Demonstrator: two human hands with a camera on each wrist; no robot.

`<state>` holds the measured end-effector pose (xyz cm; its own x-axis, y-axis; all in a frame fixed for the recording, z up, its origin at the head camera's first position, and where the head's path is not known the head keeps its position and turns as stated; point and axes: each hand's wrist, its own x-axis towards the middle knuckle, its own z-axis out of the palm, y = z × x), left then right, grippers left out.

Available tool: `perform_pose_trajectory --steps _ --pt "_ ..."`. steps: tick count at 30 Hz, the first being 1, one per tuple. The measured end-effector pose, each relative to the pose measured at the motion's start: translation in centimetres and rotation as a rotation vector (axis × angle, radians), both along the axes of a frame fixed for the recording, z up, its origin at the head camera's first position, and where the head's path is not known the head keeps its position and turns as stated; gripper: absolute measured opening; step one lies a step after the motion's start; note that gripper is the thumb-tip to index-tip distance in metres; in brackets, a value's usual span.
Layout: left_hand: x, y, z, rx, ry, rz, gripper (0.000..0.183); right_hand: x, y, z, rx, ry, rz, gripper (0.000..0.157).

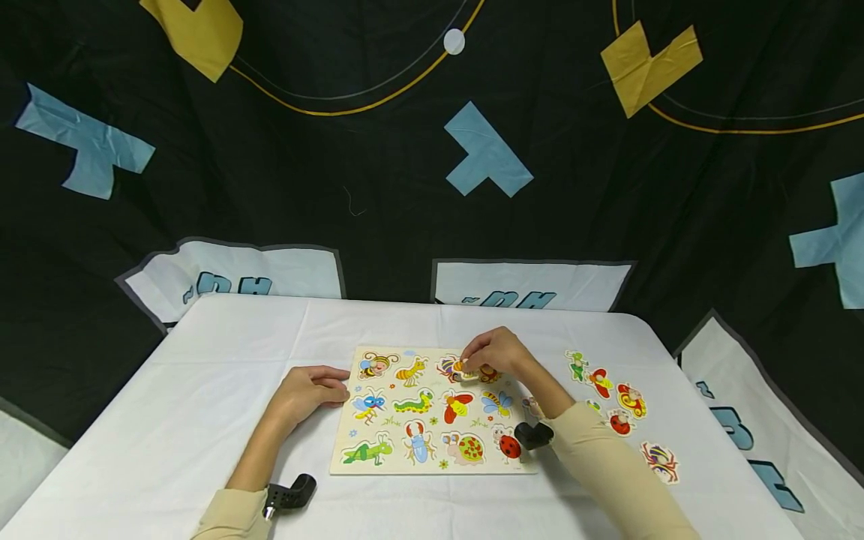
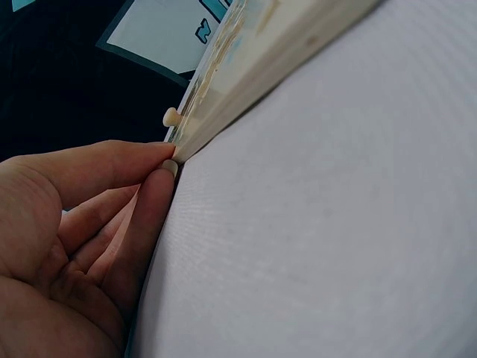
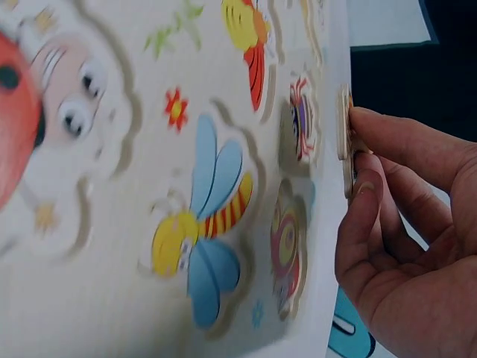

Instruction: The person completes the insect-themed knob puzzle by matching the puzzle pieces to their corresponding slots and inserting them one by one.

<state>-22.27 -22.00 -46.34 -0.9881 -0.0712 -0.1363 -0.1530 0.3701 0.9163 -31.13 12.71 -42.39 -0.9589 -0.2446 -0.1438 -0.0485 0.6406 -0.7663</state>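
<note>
A pale wooden puzzle board point(image 1: 432, 427) with insect pictures in cut-out recesses lies on the table. My left hand point(image 1: 307, 394) rests at the board's left edge. Its thumb and index fingertips touch that edge in the left wrist view, near a small wooden peg point(image 2: 171, 117). Over the back row, my right hand point(image 1: 496, 352) pinches a thin puzzle piece point(image 3: 344, 123) between thumb and index finger. The piece is seen edge-on in the right wrist view, so its picture is hidden there. Near it are the spider picture point(image 3: 302, 118) and the blue-winged bee picture point(image 3: 197, 231).
Several loose pieces lie right of the board, among them a spider piece point(image 1: 659, 462), a ladybug piece point(image 1: 619, 422), an orange butterfly piece point(image 1: 631, 400) and a green insect piece point(image 1: 577, 365). A white cloth covers the table point(image 1: 229, 337). Behind hangs a black curtain point(image 1: 378, 202).
</note>
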Motion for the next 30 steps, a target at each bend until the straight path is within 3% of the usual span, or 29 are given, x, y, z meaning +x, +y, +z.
perform_pose_trajectory --steps 30 --pt "-0.1 -0.1 -0.1 0.013 0.0 0.001 0.044 0.2 -6.4 0.0 -0.072 0.003 0.033 0.012"
